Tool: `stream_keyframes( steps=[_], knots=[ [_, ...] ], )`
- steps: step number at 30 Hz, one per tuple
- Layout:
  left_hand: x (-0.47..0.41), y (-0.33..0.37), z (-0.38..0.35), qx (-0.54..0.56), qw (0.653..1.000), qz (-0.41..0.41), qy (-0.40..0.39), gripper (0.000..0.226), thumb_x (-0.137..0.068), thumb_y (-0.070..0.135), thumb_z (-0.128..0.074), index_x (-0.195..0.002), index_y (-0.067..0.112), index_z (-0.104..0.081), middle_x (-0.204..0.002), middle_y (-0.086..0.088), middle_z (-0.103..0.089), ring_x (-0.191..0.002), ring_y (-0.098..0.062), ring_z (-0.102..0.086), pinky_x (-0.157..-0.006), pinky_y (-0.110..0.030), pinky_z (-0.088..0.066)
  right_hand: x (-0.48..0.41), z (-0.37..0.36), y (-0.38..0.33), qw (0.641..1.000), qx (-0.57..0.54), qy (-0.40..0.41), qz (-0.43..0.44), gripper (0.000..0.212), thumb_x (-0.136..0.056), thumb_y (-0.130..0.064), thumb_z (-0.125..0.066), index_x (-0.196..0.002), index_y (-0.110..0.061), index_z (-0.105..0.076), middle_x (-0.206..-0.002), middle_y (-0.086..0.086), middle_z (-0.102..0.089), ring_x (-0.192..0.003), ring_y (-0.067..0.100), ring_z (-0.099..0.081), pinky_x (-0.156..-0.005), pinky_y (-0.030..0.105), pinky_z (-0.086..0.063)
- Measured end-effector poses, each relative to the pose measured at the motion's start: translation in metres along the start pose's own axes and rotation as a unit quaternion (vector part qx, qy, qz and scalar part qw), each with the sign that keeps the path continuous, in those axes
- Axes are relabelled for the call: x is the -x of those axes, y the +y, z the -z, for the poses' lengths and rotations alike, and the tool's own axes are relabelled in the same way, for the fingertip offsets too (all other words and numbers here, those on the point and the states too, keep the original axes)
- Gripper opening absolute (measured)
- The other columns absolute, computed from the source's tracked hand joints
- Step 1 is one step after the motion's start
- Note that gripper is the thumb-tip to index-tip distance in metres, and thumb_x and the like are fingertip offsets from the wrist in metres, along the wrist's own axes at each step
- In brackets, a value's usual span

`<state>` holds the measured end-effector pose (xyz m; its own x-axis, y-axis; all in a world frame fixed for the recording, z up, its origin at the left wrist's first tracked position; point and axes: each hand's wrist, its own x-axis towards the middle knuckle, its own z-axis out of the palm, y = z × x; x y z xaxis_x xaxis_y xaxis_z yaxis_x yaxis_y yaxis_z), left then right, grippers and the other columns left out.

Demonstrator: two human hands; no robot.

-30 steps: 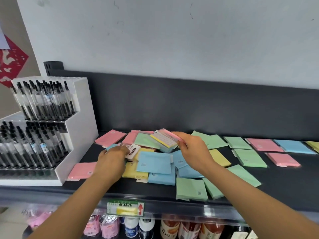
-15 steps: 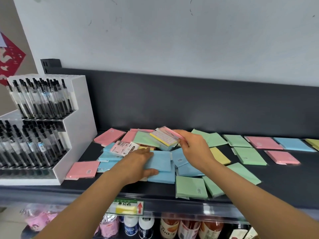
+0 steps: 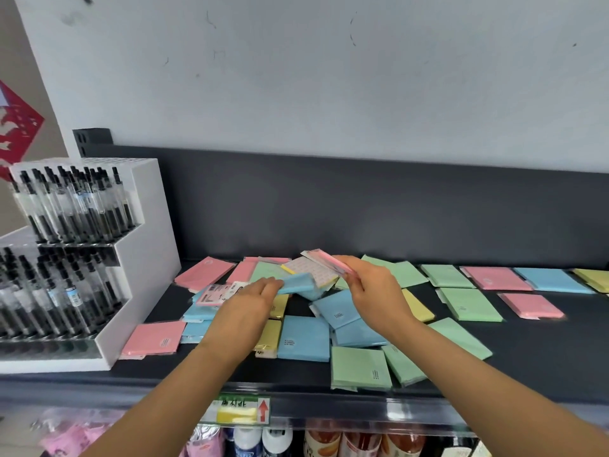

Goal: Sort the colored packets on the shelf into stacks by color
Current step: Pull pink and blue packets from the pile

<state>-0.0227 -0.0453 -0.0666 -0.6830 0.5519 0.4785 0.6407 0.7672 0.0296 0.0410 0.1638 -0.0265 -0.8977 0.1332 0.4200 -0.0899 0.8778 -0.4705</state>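
Head view. The dark shelf (image 3: 527,364) carries loose coloured packets that are unsorted. Pink, blue, green and yellow are mixed, and many overlap in the middle.

Right hand (image 3: 374,291): raised over the middle of the pile. Its fingers are clenched on a pink packet (image 3: 331,262), pinched at its near end. A white-backed packet (image 3: 309,271) with a yellow edge sits just under the pink one. I cannot tell whether the same grip holds it.

Left hand (image 3: 250,303): its fingers (image 3: 272,284) grasp the left edge of a blue packet (image 3: 298,282). This packet is tilted and blurred, and it meets the white-backed packet's near side in view.

Lying flat:
- A front-left pink packet (image 3: 153,338) lies just beside the white pen rack (image 3: 148,245).
- A front blue packet (image 3: 304,338) touches a yellow packet (image 3: 271,334) on its left.
- A front green packet (image 3: 361,367) lies near the shelf's front edge.
- A label-up packet (image 3: 216,293) rests on blue ones just left of the left hand.
- On the right stretch, well apart from both hands, green, pink, blue and yellow packets lie mostly singly.

Surroundings: pens (image 3: 75,206) stand in the rack. A price label (image 3: 244,410) sits on the shelf's front rail, with bottles (image 3: 250,441) below.
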Motion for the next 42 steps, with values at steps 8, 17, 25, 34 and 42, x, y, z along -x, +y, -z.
stream_keyframes(
  steps=[8,17,25,34,42],
  knots=[
    [-0.003,-0.004,0.022,-0.018,0.996,-0.027,0.078,0.065,-0.04,-0.011,-0.082,-0.1,0.009,-0.069,-0.099,-0.009,-0.072,-0.081,-0.025,-0.071,-0.056,-0.031,-0.056,0.008,0.005,0.002,1.0,0.024,0.005,0.001,0.037,-0.098,-0.015,-0.04,-0.129,-0.032,-0.053,-0.116,-0.007,-0.065,-0.1,0.017,-0.06,-0.079,0.03,-0.05],
    [-0.012,0.01,0.015,0.077,0.992,0.031,0.093,0.052,-0.069,-0.009,-0.069,-0.11,0.019,-0.053,-0.079,-0.006,-0.067,-0.054,-0.028,-0.058,-0.04,-0.028,-0.04,0.014,0.021,0.013,0.999,0.023,0.017,-0.03,0.039,-0.098,-0.014,-0.039,-0.128,-0.033,-0.053,-0.115,-0.009,-0.063,-0.101,0.016,-0.059,-0.08,0.03,-0.049],
    [-0.034,0.048,0.013,0.14,0.985,0.027,0.099,0.032,-0.093,0.013,-0.051,-0.123,0.022,-0.056,-0.096,-0.005,-0.07,-0.083,-0.029,-0.062,-0.066,-0.038,-0.051,0.026,0.049,0.039,0.997,0.036,0.044,-0.048,0.043,-0.096,-0.008,-0.04,-0.122,-0.037,-0.056,-0.105,-0.006,-0.065,-0.09,0.02,-0.061,-0.075,0.035,-0.052],
    [-0.067,0.109,-0.005,0.139,0.975,-0.075,0.153,0.037,-0.076,-0.005,-0.065,-0.109,0.011,-0.067,-0.104,-0.008,-0.072,-0.082,-0.027,-0.071,-0.064,-0.04,-0.058,0.041,0.088,0.112,0.99,0.072,0.112,-0.034,0.04,-0.094,-0.009,-0.048,-0.128,-0.029,-0.057,-0.102,-0.004,-0.046,-0.091,0.017,-0.05,-0.073,0.034,-0.05],
    [-0.11,0.196,-0.043,0.144,0.969,-0.105,0.173,0.042,-0.083,0.019,-0.036,-0.103,0.01,-0.072,-0.104,-0.005,-0.072,-0.094,-0.022,-0.07,-0.079,-0.029,-0.054,0.058,0.151,0.21,0.983,0.066,0.141,-0.096,0.033,-0.087,-0.007,-0.053,-0.111,-0.024,-0.068,-0.102,-0.003,-0.062,-0.09,0.02,-0.06,-0.078,0.035,-0.049]
  ],
)
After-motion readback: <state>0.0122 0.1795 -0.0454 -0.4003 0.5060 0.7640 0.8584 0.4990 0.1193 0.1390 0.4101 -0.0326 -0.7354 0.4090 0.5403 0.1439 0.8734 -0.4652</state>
